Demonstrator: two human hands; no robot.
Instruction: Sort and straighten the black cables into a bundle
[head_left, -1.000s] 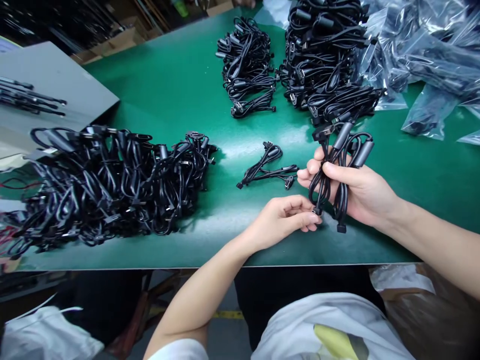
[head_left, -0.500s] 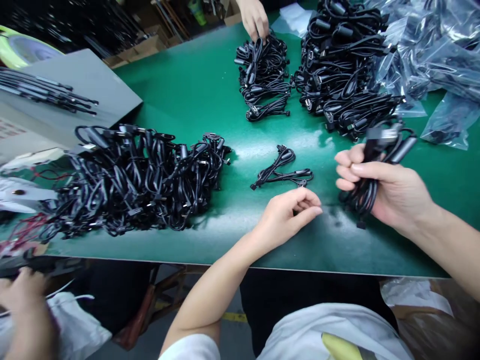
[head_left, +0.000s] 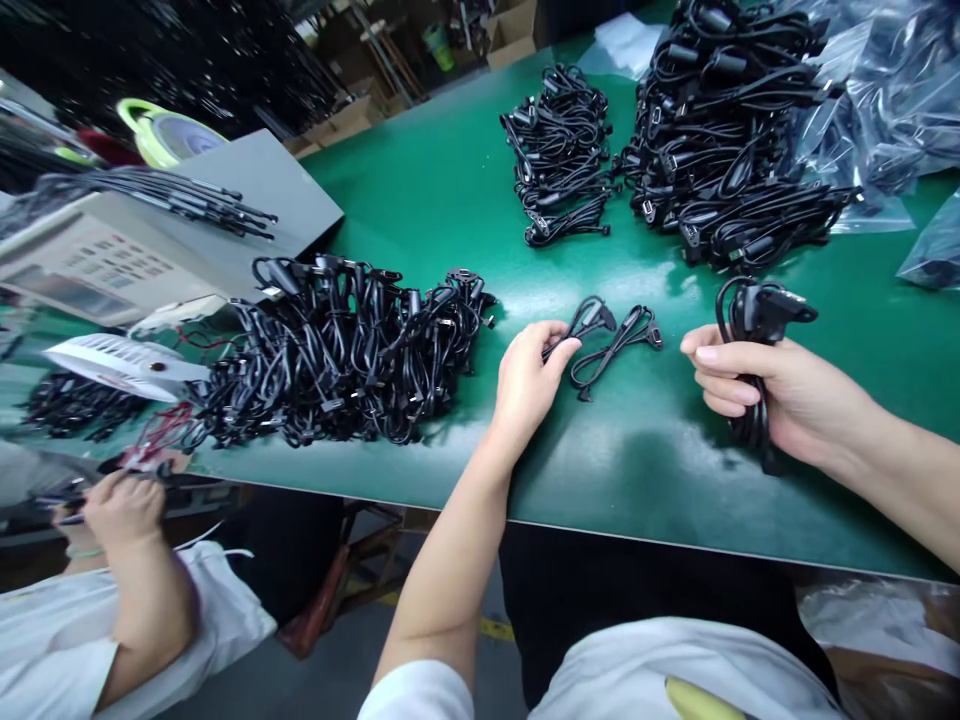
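My left hand (head_left: 531,378) is closed, with thumb and fingers around the near end of a folded black cable (head_left: 592,318). Just right of it on the green table, another folded black cable (head_left: 622,345) lies slantwise, its connector at the far end. Raised over the table's right part, my right hand (head_left: 780,385) grips a bunch of folded black cables (head_left: 750,318). Connectors stick out above its thumb, and cable loops hang below the fingers. How many cables are in that bunch is hidden.
A big heap of black cables (head_left: 352,350) lies to the left. Two stacks of bundled cables, a smaller (head_left: 562,150) and a larger (head_left: 727,140), stand at the back, beside clear plastic bags (head_left: 892,110). A grey machine (head_left: 112,255) and a co-worker's hands (head_left: 127,505) are far left.
My left hand has moved left and closed on a folded cable. My right hand still grips its bunch, now turned more upright. Another person's hand has left the smaller stack. The view has shifted.
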